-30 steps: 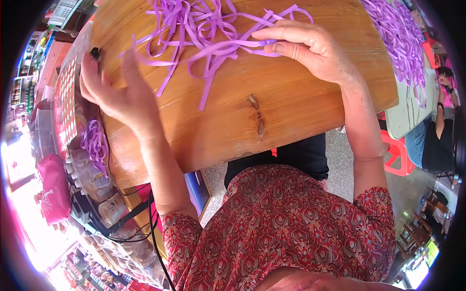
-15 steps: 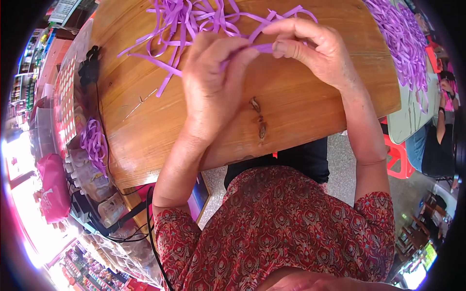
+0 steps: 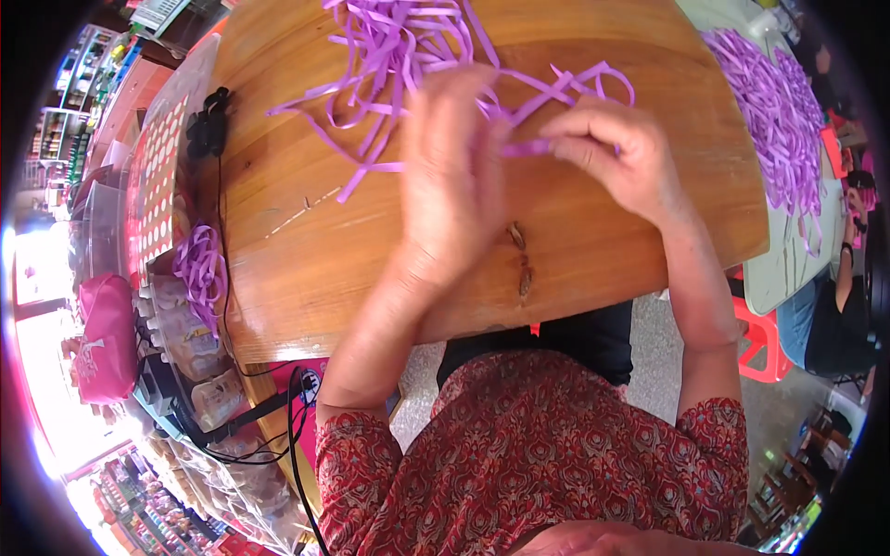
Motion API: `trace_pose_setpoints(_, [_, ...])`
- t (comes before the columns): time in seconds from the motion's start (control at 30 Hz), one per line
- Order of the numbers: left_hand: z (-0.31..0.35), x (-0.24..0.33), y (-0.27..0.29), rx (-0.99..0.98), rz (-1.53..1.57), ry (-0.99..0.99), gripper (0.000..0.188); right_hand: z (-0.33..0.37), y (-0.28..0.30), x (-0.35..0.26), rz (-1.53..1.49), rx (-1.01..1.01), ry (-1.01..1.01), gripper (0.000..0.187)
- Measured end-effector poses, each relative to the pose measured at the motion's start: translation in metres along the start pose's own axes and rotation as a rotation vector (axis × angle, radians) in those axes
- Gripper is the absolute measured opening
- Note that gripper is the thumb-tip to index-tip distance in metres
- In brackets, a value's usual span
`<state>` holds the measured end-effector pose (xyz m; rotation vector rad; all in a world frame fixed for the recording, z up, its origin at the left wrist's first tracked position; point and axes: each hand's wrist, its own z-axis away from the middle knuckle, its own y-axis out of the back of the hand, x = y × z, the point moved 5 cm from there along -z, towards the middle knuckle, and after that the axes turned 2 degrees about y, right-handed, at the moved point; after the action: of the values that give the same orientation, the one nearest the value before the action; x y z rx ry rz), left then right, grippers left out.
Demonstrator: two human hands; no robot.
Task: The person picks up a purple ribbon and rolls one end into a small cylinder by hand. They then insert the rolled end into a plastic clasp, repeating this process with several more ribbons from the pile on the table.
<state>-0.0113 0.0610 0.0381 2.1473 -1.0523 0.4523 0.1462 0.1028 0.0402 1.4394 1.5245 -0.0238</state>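
Observation:
My right hand point(image 3: 616, 153) pinches a flat purple ribbon point(image 3: 530, 147) between thumb and fingertips above the wooden table point(image 3: 371, 278). My left hand point(image 3: 454, 176) is beside it, blurred, its fingers stretched out and pointing away from me. The ribbon runs from the right fingertips toward the left hand; whether it touches the left fingers is hidden by blur. Just beyond both hands lies a loose tangle of purple ribbon point(image 3: 394, 51), with strands trailing left and right over the table.
A big heap of purple ribbon point(image 3: 769, 120) lies on a pale table at the right, near a red stool point(image 3: 765, 343) and another person. At the left are a black cable point(image 3: 222, 213), a small ribbon bundle point(image 3: 201, 269) and a pink bag point(image 3: 107, 338).
My left hand has gone from gripping the ribbon to stretched fingers. Both hands are lower in view, and the whole scene has shifted slightly right and down. My right hand still pinches the ribbon.

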Motion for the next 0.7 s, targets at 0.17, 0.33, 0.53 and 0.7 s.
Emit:
trace_pose_setpoints(0.17, [0.021, -0.003, -0.028, -0.140, 0.625, 0.418, 0.028, 0.002, -0.004, -0.008, 0.028, 0.099, 0.125, 0.018])
trace_pose_setpoints(0.33, [0.037, -0.014, -0.036, -0.473, 0.867, 0.927, 0.022, 0.005, -0.004, -0.006, 0.012, 0.130, 0.105, 0.020])
trace_pose_setpoints(0.53, [0.020, -0.026, -0.010, -0.236, 0.436, 0.542, 0.010, 0.001, 0.009, -0.006, 0.198, 0.137, 0.137, 0.021])
trace_pose_setpoints(0.7, [0.003, -0.018, 0.003, -0.102, -0.190, 0.157, 0.019, 0.005, 0.007, -0.002, 0.217, 0.110, 0.087, 0.019])
